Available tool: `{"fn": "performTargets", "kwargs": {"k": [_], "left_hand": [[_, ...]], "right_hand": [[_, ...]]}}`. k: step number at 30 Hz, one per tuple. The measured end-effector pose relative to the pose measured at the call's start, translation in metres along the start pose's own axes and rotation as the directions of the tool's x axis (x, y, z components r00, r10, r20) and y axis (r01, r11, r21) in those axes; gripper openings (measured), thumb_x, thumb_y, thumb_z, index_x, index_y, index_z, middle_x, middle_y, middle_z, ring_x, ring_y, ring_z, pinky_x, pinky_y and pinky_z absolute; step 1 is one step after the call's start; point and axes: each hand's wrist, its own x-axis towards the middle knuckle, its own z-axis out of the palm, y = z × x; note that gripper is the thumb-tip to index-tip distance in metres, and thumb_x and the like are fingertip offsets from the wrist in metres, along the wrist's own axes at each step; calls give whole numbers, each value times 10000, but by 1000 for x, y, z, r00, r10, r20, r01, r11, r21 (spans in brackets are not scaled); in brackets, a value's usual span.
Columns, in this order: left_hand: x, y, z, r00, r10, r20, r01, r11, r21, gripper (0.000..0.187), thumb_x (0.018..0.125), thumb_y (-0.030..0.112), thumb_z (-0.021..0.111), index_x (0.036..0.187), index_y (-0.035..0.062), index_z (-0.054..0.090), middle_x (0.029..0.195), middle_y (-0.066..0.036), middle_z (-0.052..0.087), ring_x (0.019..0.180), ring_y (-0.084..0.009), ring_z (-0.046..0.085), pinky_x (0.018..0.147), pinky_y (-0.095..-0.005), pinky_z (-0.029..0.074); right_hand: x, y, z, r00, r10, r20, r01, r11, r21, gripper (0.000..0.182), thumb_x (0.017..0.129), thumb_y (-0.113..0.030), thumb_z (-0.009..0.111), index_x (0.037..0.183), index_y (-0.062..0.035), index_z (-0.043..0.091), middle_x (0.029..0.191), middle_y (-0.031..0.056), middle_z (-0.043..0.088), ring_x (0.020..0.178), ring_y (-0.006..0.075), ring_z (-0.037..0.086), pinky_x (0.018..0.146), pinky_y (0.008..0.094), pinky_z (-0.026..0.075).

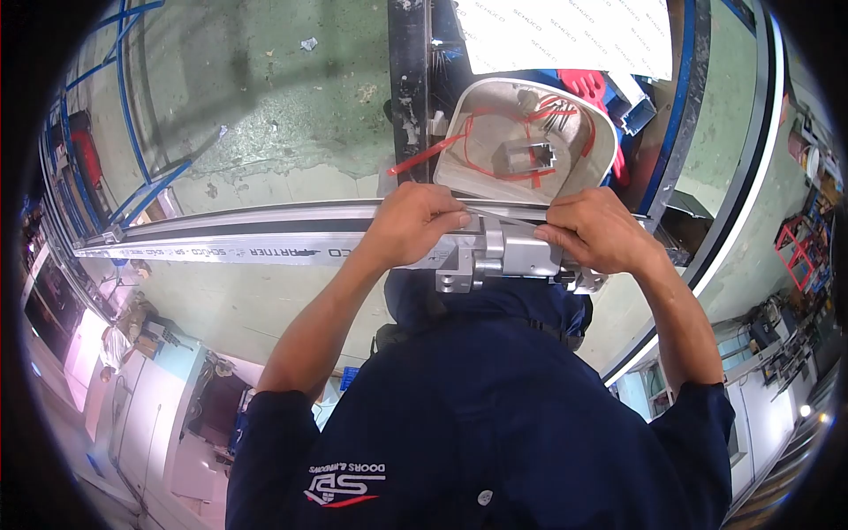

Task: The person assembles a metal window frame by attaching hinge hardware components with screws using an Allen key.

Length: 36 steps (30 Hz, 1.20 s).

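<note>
A long metal profile (265, 231) with printed film on its side lies across the front of my body. At its right end sits a silver metal fitting (530, 252) with cylindrical parts. My left hand (420, 221) is closed on the profile just left of the fitting, thumb and fingers pressed together at its upper edge. My right hand (601, 231) has its fingers curled over the profile's end, its thumb at the fitting's top right. A thin strip seems to run between the two hands. The undersides of both hands are hidden.
Beyond the profile stands a white bin (450, 168) holding red strips, screws and a small metal piece. Printed paper (565, 35) and red gloves (585, 86) lie behind it. A dark blue-edged beam (676, 124) runs at the right. A person (113, 349) is far left.
</note>
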Motion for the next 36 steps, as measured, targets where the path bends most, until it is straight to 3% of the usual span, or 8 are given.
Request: {"fn": "performTargets", "kwargs": {"k": [2, 5, 8, 11, 15, 24, 30, 36], "left_hand": [[1, 3, 3, 995, -70, -72, 55, 980, -192, 195, 991, 191, 772, 1024, 6, 826, 836, -141, 718, 765, -287, 686, 724, -405, 516], [6, 44, -14, 985, 55, -164, -90, 974, -209, 151, 1015, 100, 778, 1065, -37, 814, 847, -82, 717, 788, -153, 639, 715, -339, 493], [6, 50, -32, 986, 43, -159, -69, 984, -162, 184, 1017, 127, 784, 1086, -41, 813, 873, -94, 726, 817, -178, 664, 751, -327, 517], [11, 25, -30, 999, 32, -22, -35, 986, -162, 192, 1012, 148, 772, 1081, -27, 809, 896, -113, 741, 831, -222, 690, 775, -363, 532], [6, -7, -16, 993, 37, 114, -23, 992, -125, 207, 1013, 180, 745, 1066, -7, 816, 909, -132, 733, 876, -280, 708, 816, -390, 535], [5, -15, -12, 989, 66, 131, -66, 998, -3, 188, 1033, 151, 734, 1102, 3, 828, 967, -110, 743, 903, -256, 717, 829, -374, 551], [5, -12, -15, 987, 93, 131, -102, 993, 62, 195, 1011, 182, 746, 1076, 20, 833, 978, -107, 749, 911, -271, 726, 827, -386, 551], [3, -15, -6, 991, 106, 81, -111, 992, 59, 189, 1002, 190, 749, 1072, 38, 837, 994, -99, 763, 933, -279, 735, 821, -392, 555]], "right_hand": [[3, 17, 5, 998, 0, -55, 0, 1000, -11, 362, 1048, -317, 699, 857, -9, 696, 789, 200, 667, 832, 440, 682, 738, 550, 500], [2, 16, -13, 985, 9, -171, 0, 999, 49, 286, 1029, -233, 734, 880, 3, 671, 776, 195, 654, 821, 431, 692, 706, 524, 516], [-5, -7, -30, 949, 63, -310, 3, 978, 207, 106, 979, -69, 766, 989, 9, 695, 764, 188, 659, 705, 394, 696, 623, 464, 515], [-4, -47, -30, 884, 5, -468, 109, 970, 216, 133, 960, -23, 754, 1084, -1, 712, 770, 193, 683, 672, 377, 708, 622, 447, 535], [-5, -62, -3, 880, -186, -438, 264, 956, 125, 213, 903, -20, 769, 1108, -26, 713, 767, 150, 710, 689, 354, 730, 613, 458, 554], [7, -81, 25, 816, -263, -515, 276, 960, -53, 215, 872, -9, 834, 1054, -30, 721, 723, 84, 680, 626, 287, 696, 571, 395, 528], [4, -88, 23, 858, -298, -418, 267, 955, -133, 252, 855, -27, 859, 1065, -36, 721, 698, 63, 679, 591, 246, 690, 544, 368, 507], [2, -105, 35, 891, -312, -330, 260, 947, -190, 168, 949, -120, 762, 1057, -10, 695, 698, 38, 670, 612, 235, 705, 556, 384, 521]]}}
